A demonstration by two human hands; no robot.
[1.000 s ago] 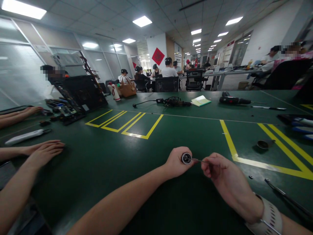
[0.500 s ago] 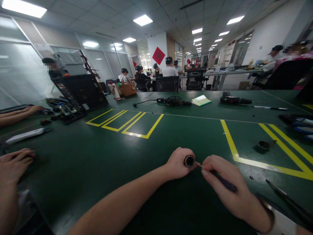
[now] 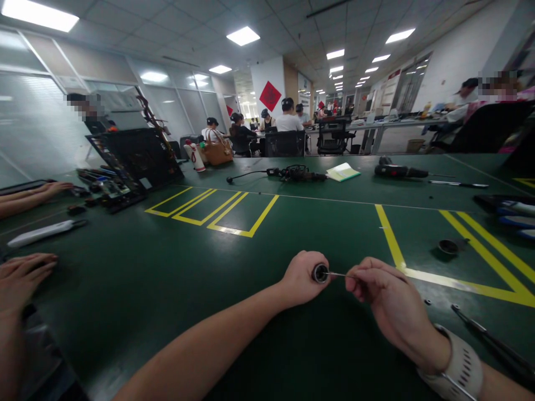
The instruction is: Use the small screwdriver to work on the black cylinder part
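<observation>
My left hand (image 3: 301, 279) is closed around a dark hollow cylinder (image 3: 320, 273), its round open end with a metallic rim facing me. To its right, my right hand (image 3: 387, 298) pinches a slim metal-shafted tool (image 3: 338, 274). The thin shaft reaches across to the cylinder, its tip at the open end; whether it touches the inner wall cannot be made out. The tool's handle is hidden by my right hand. A small dark cup-like part (image 3: 448, 247) lies on the table beyond my right hand, and a tiny ring (image 3: 427, 302) lies nearer.
On the green table (image 3: 188, 267) run yellow tape outlines (image 3: 251, 231). A slender dark tool (image 3: 480, 328) lies at right. Farther back are a power drill (image 3: 399, 170), a pen (image 3: 457, 184), a notepad (image 3: 343, 172) and cables (image 3: 295, 172). Another person's hand (image 3: 29, 275) rests at left.
My right hand has rotated, hiding the dark handle seen before. The tool's shaft now lies nearly level and points at the cylinder's opening. My left hand keeps its grip.
</observation>
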